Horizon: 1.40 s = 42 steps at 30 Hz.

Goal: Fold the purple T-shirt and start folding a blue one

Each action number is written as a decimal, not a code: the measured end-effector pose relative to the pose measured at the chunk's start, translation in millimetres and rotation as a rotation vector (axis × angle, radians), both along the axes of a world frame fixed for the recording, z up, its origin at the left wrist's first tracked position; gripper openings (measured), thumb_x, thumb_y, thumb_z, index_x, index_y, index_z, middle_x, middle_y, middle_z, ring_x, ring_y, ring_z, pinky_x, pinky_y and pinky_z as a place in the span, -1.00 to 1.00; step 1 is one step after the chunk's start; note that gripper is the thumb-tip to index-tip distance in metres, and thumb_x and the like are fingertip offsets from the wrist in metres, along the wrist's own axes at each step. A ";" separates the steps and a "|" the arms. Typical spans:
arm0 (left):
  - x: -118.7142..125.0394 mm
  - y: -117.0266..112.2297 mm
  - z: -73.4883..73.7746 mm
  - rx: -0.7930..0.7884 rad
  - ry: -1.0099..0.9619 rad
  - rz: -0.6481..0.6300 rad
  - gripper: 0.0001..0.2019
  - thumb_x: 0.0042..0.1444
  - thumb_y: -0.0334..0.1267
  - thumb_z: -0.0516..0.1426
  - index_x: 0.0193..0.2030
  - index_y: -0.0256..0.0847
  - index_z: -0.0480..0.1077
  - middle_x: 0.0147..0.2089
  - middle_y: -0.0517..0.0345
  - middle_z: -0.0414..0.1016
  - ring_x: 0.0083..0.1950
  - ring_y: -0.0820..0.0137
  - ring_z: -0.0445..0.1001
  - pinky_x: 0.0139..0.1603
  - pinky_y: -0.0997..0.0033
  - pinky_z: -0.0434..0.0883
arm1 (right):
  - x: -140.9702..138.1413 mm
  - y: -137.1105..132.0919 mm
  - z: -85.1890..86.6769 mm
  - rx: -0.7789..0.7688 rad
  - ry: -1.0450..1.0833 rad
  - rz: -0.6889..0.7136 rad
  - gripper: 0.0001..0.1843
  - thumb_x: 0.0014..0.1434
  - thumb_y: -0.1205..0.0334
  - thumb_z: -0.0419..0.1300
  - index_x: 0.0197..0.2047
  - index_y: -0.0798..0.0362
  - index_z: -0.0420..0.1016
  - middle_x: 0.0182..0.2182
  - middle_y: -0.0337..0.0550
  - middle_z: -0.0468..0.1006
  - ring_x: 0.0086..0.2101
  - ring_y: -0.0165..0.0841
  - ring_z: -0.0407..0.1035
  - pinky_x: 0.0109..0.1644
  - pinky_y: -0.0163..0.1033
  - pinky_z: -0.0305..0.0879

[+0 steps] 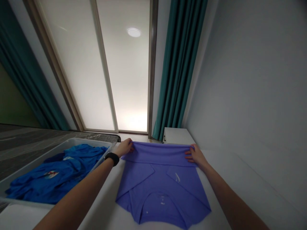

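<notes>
- I see my left hand (123,147) stretched forward, arm straight, fingers pinched closed.
- My right hand (195,155) reaches level with it, fingers curled, both forearms bare.

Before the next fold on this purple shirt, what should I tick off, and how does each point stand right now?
1. Left hand fingers hold the far-left corner of the purple shirt: ok.
2. Right hand fingers hold the far-right corner: ok.
3. Folded far edge runs straight between the hands: ok.
4. Shirt lies flat on the white surface, sleeves tucked inward: ok.
5. Shirt lies apart from the tray of blue clothes: ok.
6. Underside free of creases: cannot tell, hidden.
</notes>
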<state>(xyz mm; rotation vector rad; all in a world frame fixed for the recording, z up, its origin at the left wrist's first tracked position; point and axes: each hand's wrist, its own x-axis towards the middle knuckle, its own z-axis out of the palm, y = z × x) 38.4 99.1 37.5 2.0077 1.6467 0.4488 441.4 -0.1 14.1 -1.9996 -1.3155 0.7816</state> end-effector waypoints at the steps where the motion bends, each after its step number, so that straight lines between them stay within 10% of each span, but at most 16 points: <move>1: 0.5 -3.3 -1.9 0.009 -0.040 0.011 -0.83 0.32 -0.29 -0.13 -0.11 -0.15 0.26 -0.22 0.06 0.62 -0.27 0.35 0.62 -0.36 0.47 0.45 | -2.4 -3.3 -1.9 0.014 0.049 -0.007 -0.60 0.39 0.07 -0.43 0.15 -0.09 0.03 -0.06 -0.02 0.56 -0.31 -0.40 0.57 -0.30 -0.28 0.46; 20: -26.9 -79.6 -20.6 0.137 -0.555 0.039 -0.71 0.20 0.02 -0.03 -0.17 -0.17 0.25 -0.17 0.02 0.59 -0.10 0.22 0.60 -0.09 0.25 0.51 | -8.5 -83.0 -16.6 0.227 0.285 -0.033 -0.60 0.31 0.01 -0.24 0.15 -0.09 0.09 0.05 0.02 0.48 -0.13 -0.22 0.55 -0.05 -0.09 0.46; 31: -61.7 -163.8 -48.6 0.174 -0.244 -0.064 -0.68 0.20 0.02 -0.02 -0.08 -0.10 0.38 -0.26 0.12 0.56 -0.24 0.20 0.55 -0.17 0.27 0.46 | -5.6 -155.4 -73.8 0.208 -0.126 -0.055 -0.53 0.12 -0.09 -0.15 -0.10 -0.06 0.41 -0.26 -0.06 0.58 -0.23 -0.16 0.49 -0.13 -0.13 0.41; 42: -65.5 -181.6 -59.8 0.292 -0.160 -0.063 -0.62 0.19 0.00 0.01 -0.06 -0.16 0.50 -0.23 0.01 0.53 -0.20 0.19 0.52 -0.09 0.20 0.44 | -12.2 -172.5 -69.3 0.368 -0.305 -0.111 -0.59 0.10 -0.09 -0.07 -0.40 -0.05 0.49 -0.34 -0.09 0.62 -0.30 -0.18 0.50 -0.15 -0.12 0.38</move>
